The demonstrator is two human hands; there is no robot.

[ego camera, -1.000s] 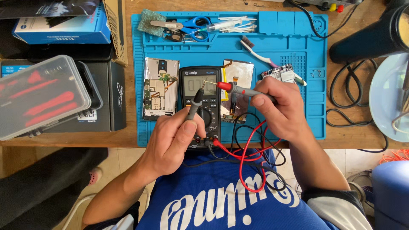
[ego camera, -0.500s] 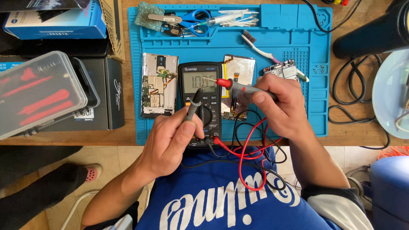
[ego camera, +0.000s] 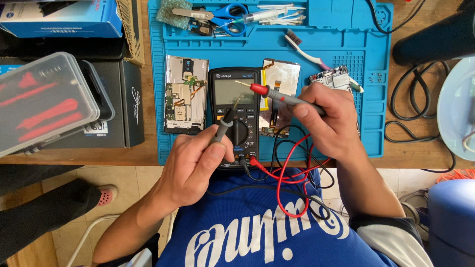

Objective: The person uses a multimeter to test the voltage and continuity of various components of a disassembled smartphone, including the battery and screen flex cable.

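Left hand: closed around the black probe, tip pointing up over the meter's face.
Right hand: gripping the red probe, which lies slanted, its metal tip over the meter's screen.
Probe tips: close together above the screen; touching or not, cannot tell.
Meter: dark, flat on the blue mat, between the two phone parts, at the table edge near the person.
Leads: red and black wires loop from the meter's bottom down over the blue shirt.
Open phone: just left of the meter, circuit side up.
Screen part: just right of the meter, partly under the red probe.
Board: small, beyond the right hand's knuckles.
Toothbrush: on the mat, above the board.
Scissors: blue-handled, at the mat's far edge.
Clear case: holds red tools, left, off the mat.
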